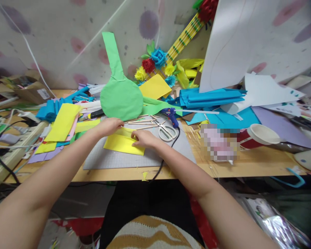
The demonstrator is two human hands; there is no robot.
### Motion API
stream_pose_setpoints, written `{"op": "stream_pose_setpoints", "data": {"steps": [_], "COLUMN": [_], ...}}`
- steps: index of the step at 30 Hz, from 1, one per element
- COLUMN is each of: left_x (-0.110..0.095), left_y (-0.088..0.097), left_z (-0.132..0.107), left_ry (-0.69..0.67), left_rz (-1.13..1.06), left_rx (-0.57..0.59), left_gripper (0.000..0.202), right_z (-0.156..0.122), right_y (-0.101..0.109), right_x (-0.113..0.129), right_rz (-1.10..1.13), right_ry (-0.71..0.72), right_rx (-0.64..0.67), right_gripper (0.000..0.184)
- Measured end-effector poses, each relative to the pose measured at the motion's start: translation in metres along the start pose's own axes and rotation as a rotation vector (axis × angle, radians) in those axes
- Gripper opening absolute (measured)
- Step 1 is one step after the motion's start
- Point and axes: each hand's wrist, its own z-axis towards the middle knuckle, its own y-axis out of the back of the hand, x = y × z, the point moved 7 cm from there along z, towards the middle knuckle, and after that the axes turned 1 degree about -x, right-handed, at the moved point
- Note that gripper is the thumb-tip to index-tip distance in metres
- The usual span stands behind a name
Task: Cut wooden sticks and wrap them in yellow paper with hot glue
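A folded piece of yellow crepe paper (124, 145) lies on a grey cutting mat (98, 159) in front of me. My left hand (111, 127) grips its far left edge with fingers curled. At the right end, my right hand (144, 138) pinches the same paper between thumb and fingers. White-handled scissors (167, 133) rest just beyond my right hand, beside several thin wooden sticks (142, 121). Behind the paper is a green paper-covered disc (121, 98) with a long strip rising from it.
A blue glue gun (173, 117) with a glue stick lies near the scissors, its cord crossing the mat. To the right stands a red and white paper cup (261, 135). Blue paper rolls (212, 98) lie behind. At left are yellow sheets (63, 122) and a power strip (23, 148).
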Motion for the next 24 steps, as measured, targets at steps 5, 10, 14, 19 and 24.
{"op": "stream_pose_setpoints", "data": {"steps": [5, 10, 14, 19, 24], "left_x": [0.009, 0.031, 0.035, 0.006, -0.024], "left_y": [0.007, 0.017, 0.004, -0.033, -0.055], "left_z": [-0.012, -0.041, -0.068, -0.086, -0.086], "left_ry": [0.071, 0.217, 0.377, 0.626, 0.736], "left_rz": [-0.145, -0.568, -0.989, -1.424, -1.514], "left_rx": [0.015, -0.058, -0.029, 0.137, 0.292], "left_gripper": [0.029, 0.021, 0.025, 0.022, 0.023], "right_z": [0.004, -0.009, -0.013, -0.002, 0.010], "right_y": [0.017, 0.054, 0.073, 0.067, 0.045], "right_x": [0.019, 0.026, 0.010, -0.036, -0.070], "right_rz": [-0.069, -0.160, -0.206, -0.129, -0.063], "right_ry": [0.129, 0.279, 0.326, 0.238, 0.102], "right_rx": [-0.033, -0.264, -0.428, -0.518, -0.501], "right_gripper": [0.019, 0.018, 0.020, 0.018, 0.024]}}
